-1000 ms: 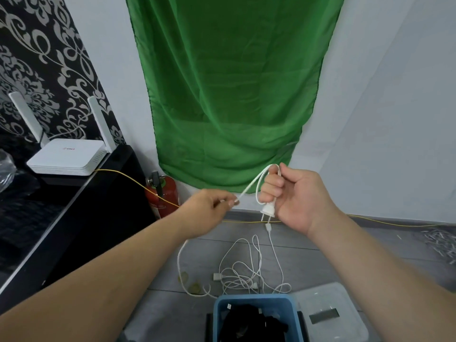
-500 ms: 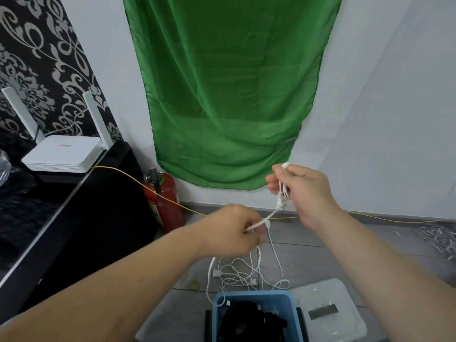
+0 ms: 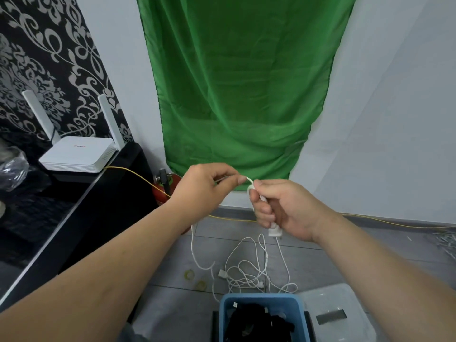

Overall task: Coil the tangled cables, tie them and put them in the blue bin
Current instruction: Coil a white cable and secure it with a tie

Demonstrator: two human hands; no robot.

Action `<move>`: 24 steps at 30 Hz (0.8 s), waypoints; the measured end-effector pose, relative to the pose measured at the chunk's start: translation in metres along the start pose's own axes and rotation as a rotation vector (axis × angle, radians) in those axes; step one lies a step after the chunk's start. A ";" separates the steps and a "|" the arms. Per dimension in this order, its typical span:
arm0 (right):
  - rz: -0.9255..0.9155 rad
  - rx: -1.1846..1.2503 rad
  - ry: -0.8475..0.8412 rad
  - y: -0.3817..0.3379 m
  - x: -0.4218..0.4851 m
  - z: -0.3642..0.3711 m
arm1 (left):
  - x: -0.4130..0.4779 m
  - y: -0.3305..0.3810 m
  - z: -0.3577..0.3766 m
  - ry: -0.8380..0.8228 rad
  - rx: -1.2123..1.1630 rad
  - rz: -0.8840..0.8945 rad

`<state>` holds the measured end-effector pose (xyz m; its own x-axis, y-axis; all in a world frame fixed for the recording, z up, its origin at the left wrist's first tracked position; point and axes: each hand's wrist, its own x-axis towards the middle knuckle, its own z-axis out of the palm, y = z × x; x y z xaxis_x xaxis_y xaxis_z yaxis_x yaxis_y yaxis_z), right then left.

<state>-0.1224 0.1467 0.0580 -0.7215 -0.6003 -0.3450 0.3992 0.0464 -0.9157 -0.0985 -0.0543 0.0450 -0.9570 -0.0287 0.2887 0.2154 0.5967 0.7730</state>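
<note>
**White cable: first turns in hand, slip and snag risks**

Risk 1: the small loop of white cable (image 3: pixel 249 180) between the hands looks loose. We judge that if either pinch eases, the turns gathered in the right hand (image 3: pixel 283 208) spring open and the coil has to be restarted.

Risk 2: the free length drops from under the left hand (image 3: pixel 202 186) to the floor (image 3: pixel 172 299) and runs into the tangle (image 3: pixel 246 275). Drawing up more length may drag the whole knot along, or catch a connector (image 3: pixel 222 273) lying in it, and kink the strand.

Risk 3: two rubber bands (image 3: pixel 188 274) lie just beside the tangle and may get swept up with it.

Position: the left thumb and forefinger pinch the cable just left of the loop. The right hand's fingers (image 3: pixel 261 208) are curled round the gathered turns, with thumb and forefinger pinching the loop's other side; a white plug (image 3: pixel 274 232) pokes out below the palm. The two pinches are near each other, not touching.

The blue bin (image 3: pixel 261 297) sits on the floor below the hands, with black cables (image 3: pixel 256 322) inside.
</note>
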 end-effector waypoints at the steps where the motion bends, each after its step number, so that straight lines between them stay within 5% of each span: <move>1: 0.002 0.086 -0.033 -0.004 -0.002 0.004 | -0.001 -0.002 0.001 -0.044 -0.021 -0.011; 4: -0.064 0.354 -0.028 -0.014 -0.005 0.010 | -0.008 -0.005 0.011 -0.209 -0.071 -0.153; 7: -0.164 0.555 0.166 -0.018 -0.001 0.009 | -0.020 -0.005 0.029 -0.469 -0.027 -0.268; 11: -0.289 0.716 0.401 -0.020 0.005 -0.017 | -0.038 0.005 0.050 -0.764 0.120 -0.229; 14: -0.316 0.606 0.513 -0.015 0.008 -0.034 | -0.051 0.020 0.058 -0.903 0.167 -0.142; 18: -0.346 -0.050 0.683 0.000 0.006 -0.044 | -0.038 0.034 0.047 -0.669 0.247 0.041; 20: -0.345 -0.366 0.636 0.004 0.001 -0.045 | -0.026 0.033 0.035 -0.464 0.173 0.106; 24: -0.198 -0.629 0.442 0.005 -0.003 -0.032 | -0.010 0.024 0.017 -0.144 0.032 0.119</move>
<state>-0.1361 0.1745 0.0483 -0.9561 -0.2780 -0.0929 -0.0591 0.4933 -0.8679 -0.0876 -0.0265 0.0512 -0.9434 0.1573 0.2919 0.3249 0.6144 0.7190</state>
